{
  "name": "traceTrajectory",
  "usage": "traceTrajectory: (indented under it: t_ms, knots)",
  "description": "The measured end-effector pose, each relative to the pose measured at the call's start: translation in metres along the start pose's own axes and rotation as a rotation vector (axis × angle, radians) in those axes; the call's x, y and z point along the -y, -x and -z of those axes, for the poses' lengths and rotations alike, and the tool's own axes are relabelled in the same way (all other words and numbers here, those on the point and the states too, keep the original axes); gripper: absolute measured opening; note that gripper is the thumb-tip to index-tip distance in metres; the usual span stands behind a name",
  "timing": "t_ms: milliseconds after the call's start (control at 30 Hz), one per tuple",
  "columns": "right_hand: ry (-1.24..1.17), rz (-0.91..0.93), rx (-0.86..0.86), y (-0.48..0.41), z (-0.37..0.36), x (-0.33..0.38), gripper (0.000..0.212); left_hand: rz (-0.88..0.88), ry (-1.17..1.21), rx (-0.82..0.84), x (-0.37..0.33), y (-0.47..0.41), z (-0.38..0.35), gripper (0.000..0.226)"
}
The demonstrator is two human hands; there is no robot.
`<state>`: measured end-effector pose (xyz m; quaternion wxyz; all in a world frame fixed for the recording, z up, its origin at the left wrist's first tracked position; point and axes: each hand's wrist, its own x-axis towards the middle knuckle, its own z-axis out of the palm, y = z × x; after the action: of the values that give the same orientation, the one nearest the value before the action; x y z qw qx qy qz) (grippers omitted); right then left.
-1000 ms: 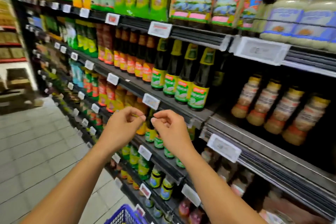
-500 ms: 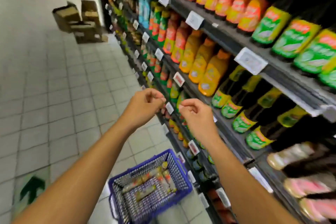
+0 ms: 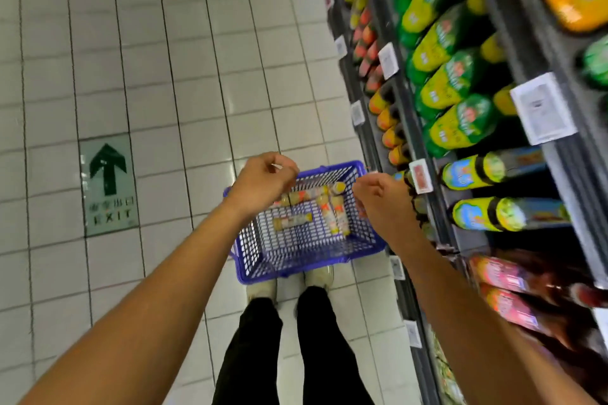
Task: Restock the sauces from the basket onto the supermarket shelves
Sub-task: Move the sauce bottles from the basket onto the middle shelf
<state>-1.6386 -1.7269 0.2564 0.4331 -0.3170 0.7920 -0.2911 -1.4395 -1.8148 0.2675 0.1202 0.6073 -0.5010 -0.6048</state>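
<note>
Left hand and right hand now lowered over the basket, both curled, empty, bottles lying inside it.

Bright even light, motion blur on shelves, edges warped

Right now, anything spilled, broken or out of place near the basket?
Nothing stands out. The sauce bottles lie on their sides at mixed angles in the blue basket, which sits on the floor tiles with no spill visible. The shelf stock is too blurred to judge.
</note>
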Motion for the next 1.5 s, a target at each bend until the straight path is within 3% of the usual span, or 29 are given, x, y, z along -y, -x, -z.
traceTrajectory:
  t_ms: [200, 333, 467, 633, 700, 800, 900, 1000, 1100, 1267, 1500]
  knots:
    - [0.058, -0.174, 0.095, -0.056, -0.052, -0.117, 0.002, 0.245, 0.048, -0.01, 0.13, -0.066, -0.045, 0.008]
    - [0.058, -0.312, 0.168, -0.094, -0.097, -0.197, 0.01, 0.406, 0.069, 0.005, 0.22, -0.113, -0.071, 0.021]
    - [0.033, -0.48, 0.28, -0.126, -0.151, -0.262, 0.011, 0.604, 0.173, -0.05, 0.299, -0.163, -0.085, 0.019]
    - [-0.02, -0.657, 0.329, -0.165, -0.225, -0.328, 0.018, 0.728, 0.445, -0.092, 0.374, -0.227, -0.099, 0.019]
    - [-0.123, -0.754, 0.375, -0.179, -0.251, -0.342, 0.033, 0.756, 0.601, -0.091, 0.396, -0.254, -0.107, 0.021]
    - [-0.188, -0.877, 0.357, -0.2, -0.288, -0.356, 0.042, 0.802, 0.842, -0.148, 0.422, -0.296, -0.12, 0.024]
    - [-0.276, -0.951, 0.312, -0.219, -0.319, -0.371, 0.034, 0.823, 0.989, -0.217, 0.441, -0.337, -0.131, 0.024]
    - [-0.384, -1.013, 0.256, -0.235, -0.346, -0.388, 0.036, 0.827, 0.965, -0.219, 0.454, -0.368, -0.14, 0.02]
    - [-0.466, -1.068, 0.258, -0.248, -0.372, -0.399, 0.019, 0.801, 0.938, -0.262, 0.461, -0.387, -0.145, 0.016]
    - [-0.565, -1.066, 0.191, -0.26, -0.402, -0.412, 0.049, 0.782, 0.953, -0.322, 0.468, -0.395, -0.149, 0.018]
    - [-0.613, -1.008, 0.139, -0.246, -0.383, -0.415, 0.042, 0.83, 0.93, -0.307, 0.471, -0.371, -0.15, 0.02]
